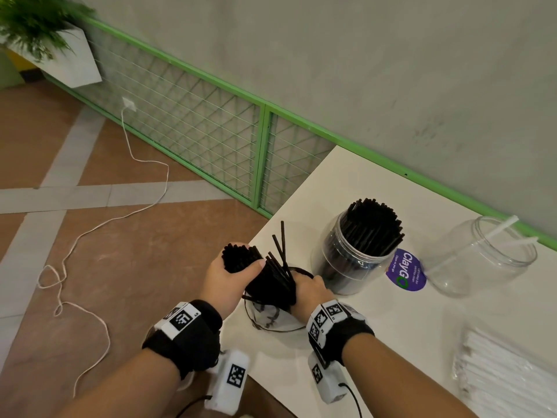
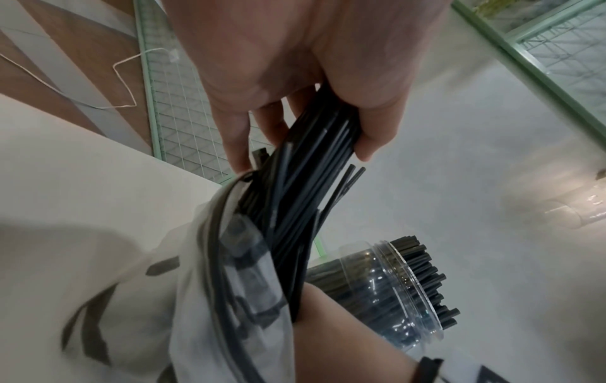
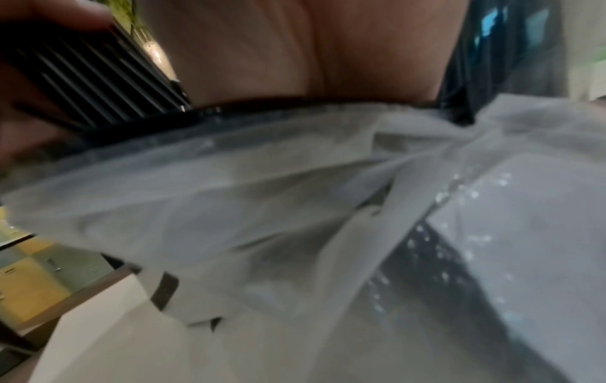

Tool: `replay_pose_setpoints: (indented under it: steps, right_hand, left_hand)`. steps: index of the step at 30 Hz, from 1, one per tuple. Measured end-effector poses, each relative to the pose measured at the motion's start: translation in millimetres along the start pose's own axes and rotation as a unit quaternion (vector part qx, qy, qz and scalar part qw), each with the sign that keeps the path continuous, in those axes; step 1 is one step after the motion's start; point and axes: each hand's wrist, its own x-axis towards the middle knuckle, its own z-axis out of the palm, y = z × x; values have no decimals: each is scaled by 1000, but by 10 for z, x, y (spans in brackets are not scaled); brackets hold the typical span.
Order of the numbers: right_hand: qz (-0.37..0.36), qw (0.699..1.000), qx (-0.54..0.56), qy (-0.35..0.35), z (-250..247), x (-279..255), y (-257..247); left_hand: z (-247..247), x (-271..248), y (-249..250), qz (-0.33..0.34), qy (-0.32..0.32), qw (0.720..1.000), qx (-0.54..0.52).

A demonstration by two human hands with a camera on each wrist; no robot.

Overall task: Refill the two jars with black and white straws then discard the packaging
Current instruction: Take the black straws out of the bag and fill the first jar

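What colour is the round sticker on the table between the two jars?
Purple, with white "ClayGo" lettering and a green ring; the sticker shows best in the head view.

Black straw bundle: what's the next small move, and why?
Probably draw the black straw bundle the rest of the way out of the clear bag, then carry it to the black-straw jar. The left hand grips the bundle's top; the right hand holds the bag's mouth, where the lower ends sit. A few straws splay loose, so pull slowly.
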Motion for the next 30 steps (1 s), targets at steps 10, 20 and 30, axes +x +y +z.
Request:
replay_pose_setpoints:
  steps: [10,20,30]
  right_hand:
    - [29,998,42,23,24,-34,-43]
    - [-5,985,138,102,171,-139,101]
    - [-12,947,246,208,206,-314,319]
  left_hand:
    - [-49,-21,-25,-5,-4,1000,-1]
    - [28,-39,32,28,-68,997,35]
    - [206,-116,86,72,-112,988,84]
